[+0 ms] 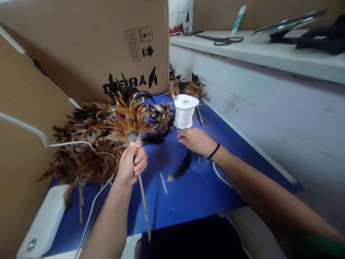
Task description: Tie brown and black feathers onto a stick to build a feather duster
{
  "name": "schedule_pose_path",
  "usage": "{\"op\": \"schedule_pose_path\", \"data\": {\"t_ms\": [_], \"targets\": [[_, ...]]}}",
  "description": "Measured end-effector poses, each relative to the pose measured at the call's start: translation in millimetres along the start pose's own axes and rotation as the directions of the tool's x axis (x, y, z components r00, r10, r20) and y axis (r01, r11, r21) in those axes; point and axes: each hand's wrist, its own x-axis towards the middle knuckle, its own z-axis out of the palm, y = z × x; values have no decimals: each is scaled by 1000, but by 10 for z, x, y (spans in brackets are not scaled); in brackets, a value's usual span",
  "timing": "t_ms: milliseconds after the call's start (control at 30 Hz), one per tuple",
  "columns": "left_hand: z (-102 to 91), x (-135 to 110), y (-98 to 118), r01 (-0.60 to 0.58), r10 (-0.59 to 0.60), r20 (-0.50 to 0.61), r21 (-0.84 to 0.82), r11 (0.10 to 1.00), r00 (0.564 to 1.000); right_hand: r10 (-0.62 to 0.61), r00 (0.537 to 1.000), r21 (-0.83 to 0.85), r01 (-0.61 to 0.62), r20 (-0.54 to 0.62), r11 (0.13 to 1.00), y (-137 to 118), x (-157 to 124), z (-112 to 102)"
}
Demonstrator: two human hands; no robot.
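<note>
My left hand (133, 163) is closed around the thin stick (144, 201) of a feather duster, just under its head of orange-brown and black feathers (130, 118). The stick slants down past the table's front edge. On the right, my right hand (196, 139) has its fingers pinched together, just in front of a white spool (185, 111) wound with white ribbon or thread. A pale sliver shows by those fingertips, too small to name. Below that hand lies a loose black feather (183, 166), with a narrow clear strip (163, 183) left of it.
Feathers are heaped (88, 144) on the left of the blue table (172, 212). A white device (43, 219) and a white cable (93, 205) lie nearby. A large cardboard box (88, 46) stands behind. Scissors (222, 39) rest on the right-hand ledge (256, 50).
</note>
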Motion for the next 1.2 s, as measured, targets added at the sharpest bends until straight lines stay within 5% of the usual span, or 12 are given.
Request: {"op": "schedule_pose_path", "data": {"t_ms": [200,367,667,867,1000,1200], "targets": [[-41,7,-2,29,-28,29,-50,998,999,170,982,-178,-154,78,972,135,148,-55],[-12,8,-30,53,-53,30,-21,998,998,131,988,-131,-119,86,984,136,282,17],[-38,30,-48,57,-57,20,10,998,998,47,995,180,-62,89,982,245,345,-5],[-41,32,-71,63,-64,31,20,998,997,71,995,700,-96,65,708,196,330,-124],[-47,34,-88,68,-68,28,24,997,997,-8,999,751,-21,35,660,2,435,-294],[-40,51,-101,86,-86,8,38,996,996,36,999,644,-27,-2,764,-301,753,-700]]}}
